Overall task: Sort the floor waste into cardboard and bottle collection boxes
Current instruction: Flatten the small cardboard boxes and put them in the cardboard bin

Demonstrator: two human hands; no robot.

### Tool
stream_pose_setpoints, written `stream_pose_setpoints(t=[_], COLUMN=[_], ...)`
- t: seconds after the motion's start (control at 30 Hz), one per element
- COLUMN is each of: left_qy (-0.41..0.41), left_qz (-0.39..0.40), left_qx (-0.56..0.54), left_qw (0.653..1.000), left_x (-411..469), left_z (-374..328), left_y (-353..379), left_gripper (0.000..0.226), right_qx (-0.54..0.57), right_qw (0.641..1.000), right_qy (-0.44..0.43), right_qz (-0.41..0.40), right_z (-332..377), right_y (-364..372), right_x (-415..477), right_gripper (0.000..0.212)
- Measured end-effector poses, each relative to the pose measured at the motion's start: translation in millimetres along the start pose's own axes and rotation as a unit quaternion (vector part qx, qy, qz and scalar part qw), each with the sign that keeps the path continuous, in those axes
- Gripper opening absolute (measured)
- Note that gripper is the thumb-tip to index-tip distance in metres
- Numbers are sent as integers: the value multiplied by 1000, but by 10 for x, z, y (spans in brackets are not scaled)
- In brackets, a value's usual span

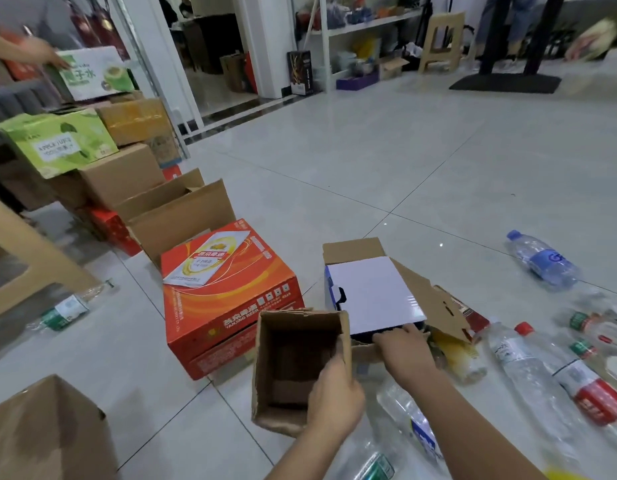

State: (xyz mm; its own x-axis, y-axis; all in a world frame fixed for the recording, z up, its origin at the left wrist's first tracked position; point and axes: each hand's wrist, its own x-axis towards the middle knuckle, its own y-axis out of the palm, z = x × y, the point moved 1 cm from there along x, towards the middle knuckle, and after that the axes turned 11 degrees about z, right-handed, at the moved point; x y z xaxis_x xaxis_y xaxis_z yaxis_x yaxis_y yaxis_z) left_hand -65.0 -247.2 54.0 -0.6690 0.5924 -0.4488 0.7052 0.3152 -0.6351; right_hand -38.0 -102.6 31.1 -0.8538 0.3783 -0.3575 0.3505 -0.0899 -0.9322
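My left hand (336, 400) grips the right wall of a small open brown cardboard box (293, 362), held tilted above the floor with its inside empty. My right hand (405, 351) holds the near edge of a flat white and blue carton (372, 296) that lies on a torn brown cardboard piece (428, 299). A red beer carton (227, 292) stands just left of the small box. Several clear plastic bottles lie at the right, among them a blue-labelled bottle (542, 259), a red-labelled bottle (559, 375) and a yellow-tinted bottle (459, 355).
An open brown box (182, 216) stands behind the red carton, with stacked cartons (61, 143) at the left. Another brown box (47, 431) is at the bottom left. A green-labelled bottle (62, 311) lies by a wooden leg. Another person's hand (40, 51) touches a carton at top left.
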Motion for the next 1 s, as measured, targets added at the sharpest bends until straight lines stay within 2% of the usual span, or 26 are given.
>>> stream_pose_setpoints(t=[0.07, 0.17, 0.23, 0.3, 0.4, 0.5, 0.57, 0.63, 0.77, 0.8, 0.9, 1.0], left_qy=[-8, -2, -3, -12, 21, 94, 165, 227, 356, 384, 457, 549], left_qz=[4, 18, 22, 22, 31, 79, 112, 144, 198, 211, 242, 280], left_qx=[46, 98, 104, 122, 181, 264, 322, 355, 379, 392, 447, 473], left_qw=[999, 995, 994, 992, 983, 957, 925, 895, 830, 809, 730, 630], left_x=[-43, -246, -410, -616, -994, -1479, -1868, -2300, -3186, -3403, -4027, -4746], left_z=[-138, -356, -583, -926, -1581, -2362, -2935, -3495, -4540, -4749, -5235, -5520], left_y=[-15, -227, -460, -796, -1341, -1824, -2082, -2275, -2420, -2410, -2289, -2052], left_gripper=[66, 59, 40, 10, 17, 33, 41, 44, 22, 24, 53, 64], right_qx=[49, 121, 152, 175, 219, 267, 269, 252, 286, 303, 345, 373], right_qw=[999, 993, 988, 983, 971, 953, 946, 941, 895, 878, 823, 767], right_qy=[-1, -1, 2, 13, 50, 105, 143, 188, 319, 350, 441, 517], right_qz=[-9, 11, 29, 49, 77, 97, 114, 128, 126, 120, 94, 75], right_z=[-38, -87, -119, -188, -345, -586, -752, -849, -911, -894, -765, -550], right_y=[-36, -227, -517, -958, -1765, -2615, -3188, -3719, -4414, -4511, -4686, -4725], right_x=[-104, -419, -678, -958, -1513, -2278, -2890, -3532, -4774, -5073, -5952, -6803], right_gripper=[31, 31, 33, 33, 29, 23, 20, 27, 37, 39, 40, 38])
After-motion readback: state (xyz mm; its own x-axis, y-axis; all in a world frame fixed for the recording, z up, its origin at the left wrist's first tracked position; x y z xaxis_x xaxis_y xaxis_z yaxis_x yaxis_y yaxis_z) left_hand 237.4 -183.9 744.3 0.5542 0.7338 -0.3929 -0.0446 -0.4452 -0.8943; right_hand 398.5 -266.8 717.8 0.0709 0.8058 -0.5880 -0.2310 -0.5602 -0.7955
